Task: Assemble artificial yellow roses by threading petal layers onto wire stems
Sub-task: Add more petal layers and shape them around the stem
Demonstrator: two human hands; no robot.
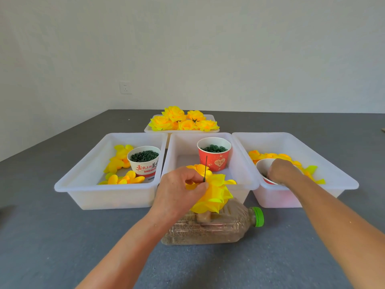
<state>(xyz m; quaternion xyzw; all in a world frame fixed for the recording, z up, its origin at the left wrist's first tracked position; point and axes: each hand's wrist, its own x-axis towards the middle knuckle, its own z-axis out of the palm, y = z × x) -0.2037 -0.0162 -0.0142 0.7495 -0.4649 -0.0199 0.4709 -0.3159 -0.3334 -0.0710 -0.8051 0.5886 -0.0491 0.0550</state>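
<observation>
**Left hand holds a half-built rose while the right reaches into a cup**

Nearest the camera, a clear bottle [210, 226] with a green cap lies on its side on the grey table [62, 236], filled with brownish grain. Just above it the left hand [179, 190] pinches a thin green wire [205, 168] between thumb and fingers, the wire standing nearly upright. A bunch of yellow petals [214, 195] is threaded on the wire below the fingers and hangs down over the bottle.

To the right, the right hand [282, 171] dips into a white cup [263, 165] in the right tray [333, 163]. Its fingers curl down into the cup among small dark pieces; whether they grip anything cannot be told. Loose yellow and orange petal layers [270, 156] lie in that tray behind and beside the hand.

The middle tray [181, 147] holds a red cup [214, 156] filled with small green rings. The left tray [87, 170] holds a white printed cup [143, 160] of dark green pieces, with more yellow petals scattered around it.

Farther back, a fourth tray [150, 128] carries a heap of finished roses [183, 119]. Behind it rises a pale wall with a socket [125, 87].
</observation>
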